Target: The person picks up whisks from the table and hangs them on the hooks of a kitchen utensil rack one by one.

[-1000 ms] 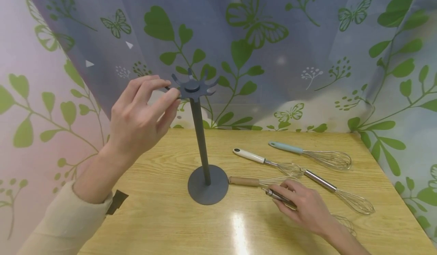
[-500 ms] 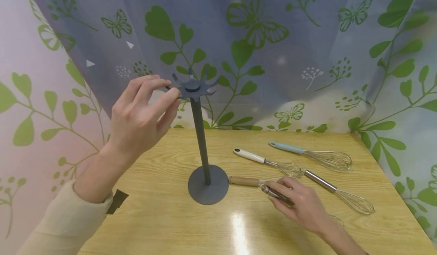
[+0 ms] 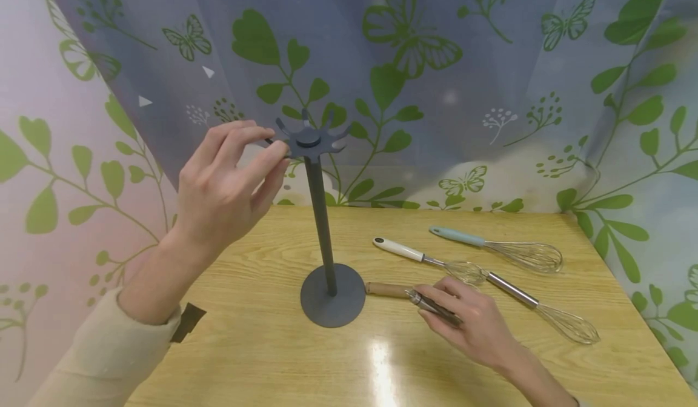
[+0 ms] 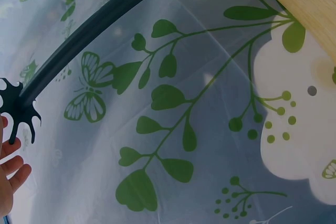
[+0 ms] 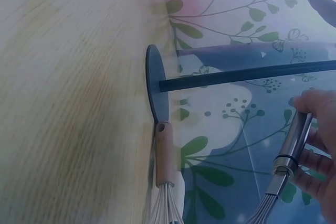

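Note:
A dark metal utensil stand with a ring of hooks on top rises from a round base on the table. My left hand pinches one of its hooks between thumb and fingers. In my right hand I hold a steel-handled whisk by its handle, raised off the table. Its wires show only partly at the bottom of the right wrist view; in the head view the hand hides them. Behind it a wooden-handled whisk lies with its handle end against the stand's base, its wires hidden by my right hand.
On the wooden table lie a white-handled whisk, a blue-handled whisk and another steel-handled whisk, right of the stand. A patterned curtain hangs behind the table. Something dark is beside the left sleeve.
My right hand has moved a little left toward the stand with the steel-handled whisk, now covering the wooden-handled whisk's wires. My left hand stays on the hook.

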Action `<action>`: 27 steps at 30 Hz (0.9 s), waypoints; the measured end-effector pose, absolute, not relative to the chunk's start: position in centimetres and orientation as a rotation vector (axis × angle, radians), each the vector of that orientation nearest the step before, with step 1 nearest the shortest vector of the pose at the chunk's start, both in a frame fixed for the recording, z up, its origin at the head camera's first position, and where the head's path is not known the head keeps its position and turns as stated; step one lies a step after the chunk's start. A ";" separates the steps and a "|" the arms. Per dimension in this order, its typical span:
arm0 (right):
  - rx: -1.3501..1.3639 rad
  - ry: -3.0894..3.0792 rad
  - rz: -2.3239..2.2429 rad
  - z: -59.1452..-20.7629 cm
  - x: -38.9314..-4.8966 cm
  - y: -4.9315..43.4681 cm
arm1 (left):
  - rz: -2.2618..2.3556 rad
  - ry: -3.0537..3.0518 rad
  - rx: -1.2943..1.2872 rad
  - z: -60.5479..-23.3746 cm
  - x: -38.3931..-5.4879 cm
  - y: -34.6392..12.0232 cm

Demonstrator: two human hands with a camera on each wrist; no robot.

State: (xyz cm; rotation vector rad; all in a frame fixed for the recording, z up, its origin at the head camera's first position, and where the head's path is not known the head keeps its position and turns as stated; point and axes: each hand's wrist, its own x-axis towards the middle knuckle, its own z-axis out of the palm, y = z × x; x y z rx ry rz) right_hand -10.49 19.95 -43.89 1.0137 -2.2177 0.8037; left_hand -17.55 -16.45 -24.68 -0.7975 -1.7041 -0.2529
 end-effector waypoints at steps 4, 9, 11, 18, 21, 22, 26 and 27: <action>1.002 -2.227 0.837 -43.7 -10.5 19.6 | -0.254 -1.707 -0.799 -24.7 -17.6 -16.4; 0.987 -2.233 0.898 -43.4 -10.6 19.3 | -0.257 -1.709 -0.799 -24.7 -17.6 -16.4; 0.985 -2.228 0.925 -43.3 -10.6 19.2 | -0.259 -1.707 -0.798 -24.7 -17.6 -16.4; 1.004 -2.169 1.000 -43.0 -10.8 18.5 | -0.258 -1.709 -0.798 -24.7 -17.6 -16.5; 1.013 -2.143 1.015 -42.9 -10.9 18.2 | -0.257 -1.710 -0.796 -24.7 -17.6 -16.5; 1.016 -2.134 1.023 -42.8 -11.0 18.0 | -0.256 -1.711 -0.795 -24.7 -17.6 -16.5; 1.017 -2.108 1.048 -42.7 -11.1 17.6 | -0.258 -1.715 -0.796 -24.7 -17.6 -16.6; 1.018 -2.101 1.054 -42.6 -11.2 17.5 | -0.258 -1.717 -0.797 -24.7 -17.6 -16.6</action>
